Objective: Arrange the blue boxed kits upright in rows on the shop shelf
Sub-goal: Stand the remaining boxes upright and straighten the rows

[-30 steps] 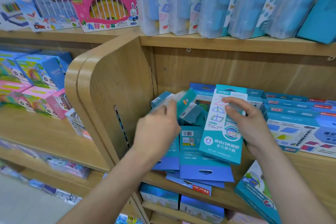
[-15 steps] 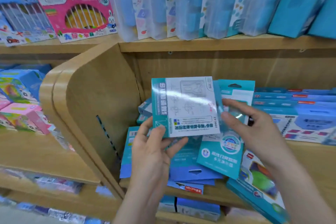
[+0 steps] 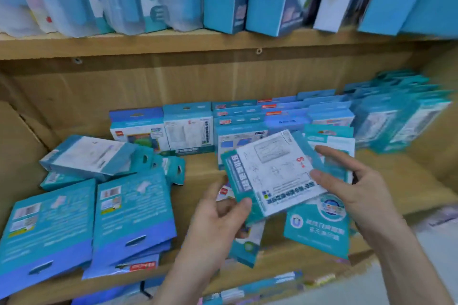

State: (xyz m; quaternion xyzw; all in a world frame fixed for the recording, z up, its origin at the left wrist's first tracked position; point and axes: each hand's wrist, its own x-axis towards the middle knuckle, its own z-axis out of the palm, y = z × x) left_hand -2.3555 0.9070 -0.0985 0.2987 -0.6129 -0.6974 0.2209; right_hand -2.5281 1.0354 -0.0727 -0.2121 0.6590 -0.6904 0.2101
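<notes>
Holding kit point(image 3: 272, 176) in the air over the middle of shelf point(image 3: 198, 173), white face up, upside-down print. Pinching its near-left corner with left hand point(image 3: 218, 218): thumb on top, fingers curled below. Gripping its right edge with right hand point(image 3: 354, 193): thumb on the white face, index stretched past the far-right corner, fingers spread. Looks like carrying second kit point(image 3: 319, 228) beneath in the same right hand; can't tell the grip there. Judging the step as turn-and-stand. Flip end over end to get the print upright and facing near, matching row point(image 3: 188, 131) standing at the far side. Set down on bare wood just near of that row, bottom edge first, then lean back till touching the box behind. Release left first, steady with right until stable. Expect a thin, light card box, prone to tipping forward; square the base flat before letting go. Keep clear of flat piles point(image 3: 133, 215) at near left, not yet stood up. Deal with second kit separately, not both at once.
</notes>
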